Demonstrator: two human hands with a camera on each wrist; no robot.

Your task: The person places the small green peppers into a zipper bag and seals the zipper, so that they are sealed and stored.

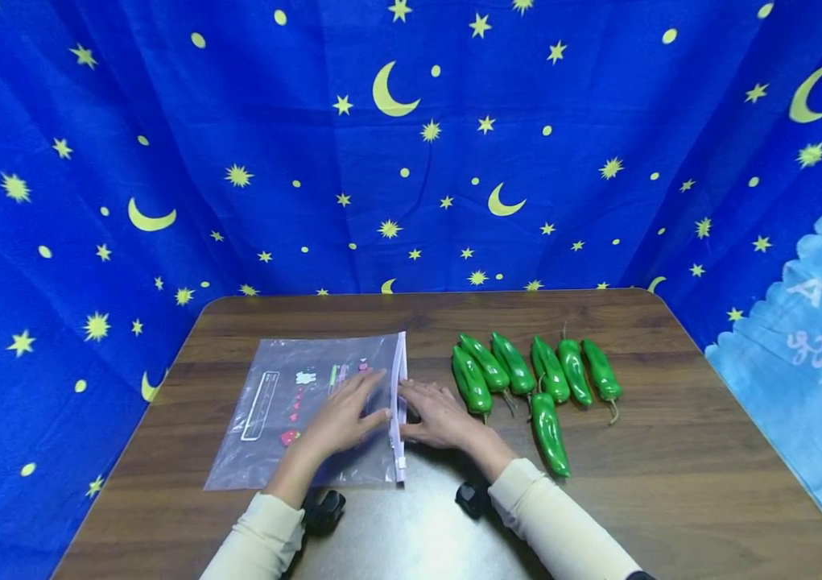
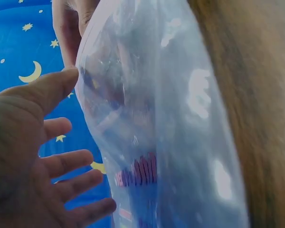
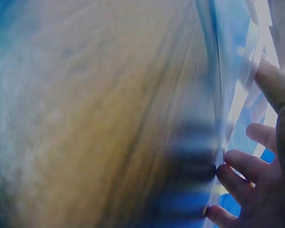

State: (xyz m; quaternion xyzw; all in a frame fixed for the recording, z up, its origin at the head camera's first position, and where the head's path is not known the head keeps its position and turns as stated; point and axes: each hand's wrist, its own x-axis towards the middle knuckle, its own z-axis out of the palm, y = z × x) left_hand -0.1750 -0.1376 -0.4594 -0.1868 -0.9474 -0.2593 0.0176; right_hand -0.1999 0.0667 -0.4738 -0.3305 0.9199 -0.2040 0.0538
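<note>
A clear zipper bag [image 1: 237, 451] with small printed pictures lies flat on the table, its white zip edge [image 1: 398, 451] facing right. Over the bag's right part is my left hand [image 1: 341, 415], fingers spread; in the left wrist view its thumb [image 2: 61, 85] reaches the bag's rim. My right hand [image 1: 439, 415] is at the zip edge from the other side, fingertips against the plastic. The right wrist view shows its fingers [image 3: 247, 166] loosely extended along the film. Right of that hand lie several green peppers [image 1: 472, 383], one pepper [image 1: 550, 435] nearer the front.
The brown wooden table [image 1: 671, 483] has a rounded far edge. A blue curtain [image 1: 454, 161] with moons and stars hangs right behind it, and a light blue cloth [image 1: 816, 346] hangs at the right. Dark wrist devices [image 1: 472, 499] sit under both forearms.
</note>
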